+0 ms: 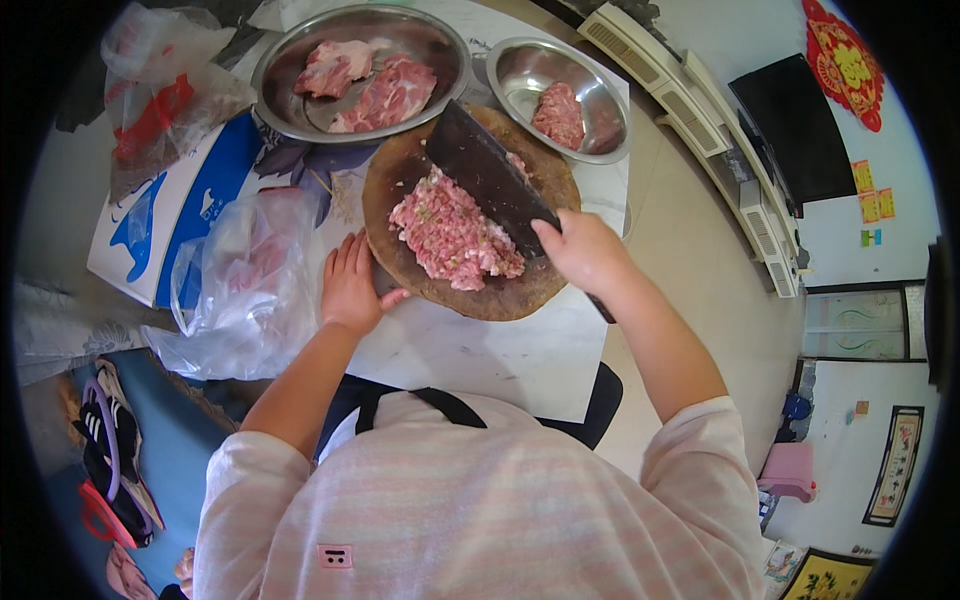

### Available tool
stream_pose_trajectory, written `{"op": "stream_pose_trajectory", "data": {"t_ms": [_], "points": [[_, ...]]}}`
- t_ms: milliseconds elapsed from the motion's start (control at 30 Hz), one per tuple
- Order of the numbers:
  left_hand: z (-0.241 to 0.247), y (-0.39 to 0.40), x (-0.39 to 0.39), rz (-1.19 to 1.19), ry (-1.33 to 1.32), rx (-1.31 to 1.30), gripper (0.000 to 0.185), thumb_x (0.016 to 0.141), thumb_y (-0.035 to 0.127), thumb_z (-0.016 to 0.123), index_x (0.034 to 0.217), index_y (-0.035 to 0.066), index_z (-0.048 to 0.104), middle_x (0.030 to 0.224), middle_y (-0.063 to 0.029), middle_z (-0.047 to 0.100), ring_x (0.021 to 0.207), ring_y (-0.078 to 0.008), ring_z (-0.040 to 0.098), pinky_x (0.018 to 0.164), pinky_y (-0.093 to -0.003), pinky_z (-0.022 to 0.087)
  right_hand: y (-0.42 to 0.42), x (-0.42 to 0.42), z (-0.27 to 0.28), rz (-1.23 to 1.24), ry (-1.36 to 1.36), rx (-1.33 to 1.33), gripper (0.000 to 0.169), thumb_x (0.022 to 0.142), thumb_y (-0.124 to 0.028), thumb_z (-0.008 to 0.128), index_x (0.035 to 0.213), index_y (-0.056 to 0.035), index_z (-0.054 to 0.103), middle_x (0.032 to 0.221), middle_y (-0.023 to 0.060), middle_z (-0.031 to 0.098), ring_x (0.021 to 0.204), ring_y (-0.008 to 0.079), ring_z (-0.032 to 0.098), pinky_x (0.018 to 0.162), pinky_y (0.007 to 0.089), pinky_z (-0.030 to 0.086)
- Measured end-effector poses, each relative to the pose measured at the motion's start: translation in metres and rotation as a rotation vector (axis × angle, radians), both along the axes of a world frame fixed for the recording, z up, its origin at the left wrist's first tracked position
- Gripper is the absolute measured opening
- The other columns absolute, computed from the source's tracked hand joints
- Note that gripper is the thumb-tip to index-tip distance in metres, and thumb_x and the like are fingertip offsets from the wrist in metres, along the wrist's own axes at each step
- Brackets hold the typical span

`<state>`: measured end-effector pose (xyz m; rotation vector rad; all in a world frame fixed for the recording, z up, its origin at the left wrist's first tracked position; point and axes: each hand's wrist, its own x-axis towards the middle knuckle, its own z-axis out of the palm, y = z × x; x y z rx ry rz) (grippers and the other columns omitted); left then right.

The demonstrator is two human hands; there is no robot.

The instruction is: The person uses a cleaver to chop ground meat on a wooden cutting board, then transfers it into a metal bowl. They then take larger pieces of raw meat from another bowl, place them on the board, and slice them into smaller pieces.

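Note:
A heap of minced raw meat point(454, 232) flecked with green and white lies on a round wooden chopping block point(480, 300). My right hand point(589, 251) grips a dark cleaver point(487, 180), its broad blade slanting over the block just right of the heap. A small scrap of mince shows past the blade's far side. At the block's left rim rests my left hand point(354, 286), thumb spread from the fingers and holding nothing. Behind the block, a large steel basin point(262, 97) bears two raw meat pieces point(386, 94). A smaller steel bowl point(517, 56) contains a lump of mince point(559, 116).
Clear plastic bags point(247, 300) lie left of my left hand. Beyond them stand a blue-and-white box point(176, 217) and another plastic bag point(165, 97) with red marks. The white table point(480, 367) ends in an edge on my right, with the tiled floor point(697, 247) beyond.

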<state>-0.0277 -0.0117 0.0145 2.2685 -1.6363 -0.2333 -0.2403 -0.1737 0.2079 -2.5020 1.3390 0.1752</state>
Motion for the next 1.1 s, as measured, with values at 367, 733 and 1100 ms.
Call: {"op": "stream_pose_trajectory", "data": {"t_ms": [367, 733, 1100], "points": [[0.004, 0.001, -0.002, -0.008, 0.003, 0.007, 0.100, 0.067, 0.057, 0.067, 0.138, 0.000, 0.027, 0.143, -0.0132, 0.033, 0.134, -0.0289, 0.026, 0.109, -0.0444, 0.019, -0.003, 0.002, -0.003, 0.115, 0.060, -0.080, 0.042, 0.091, -0.039, 0.046, 0.079, -0.0007, 0.057, 0.072, 0.0201, 0.062, 0.074, 0.0396, 0.060, 0.066, 0.0476, 0.047], [0.002, -0.001, 0.000, -0.004, 0.014, -0.073, 0.096, 0.066, 0.053, 0.070, 0.133, -0.004, 0.031, 0.138, -0.0200, 0.036, 0.132, -0.0332, 0.028, 0.109, -0.0455, 0.020, -0.007, -0.004, -0.005, 0.073, -0.008, -0.121, 0.045, 0.092, -0.041, 0.048, 0.077, 0.0001, 0.057, 0.065, 0.0136, 0.060, 0.055, 0.0227, 0.058, 0.056, 0.0362, 0.047], [0.003, 0.002, 0.000, 0.008, 0.025, -0.058, 0.096, 0.066, 0.054, 0.070, 0.134, -0.002, 0.032, 0.138, -0.0192, 0.036, 0.132, -0.0326, 0.028, 0.109, -0.0456, 0.020, -0.002, 0.000, 0.016, -0.060, 0.030, -0.030, 0.043, 0.091, -0.039, 0.044, 0.083, 0.0010, 0.058, 0.083, 0.0229, 0.063, 0.083, 0.0408, 0.060, 0.075, 0.0454, 0.047]]}}
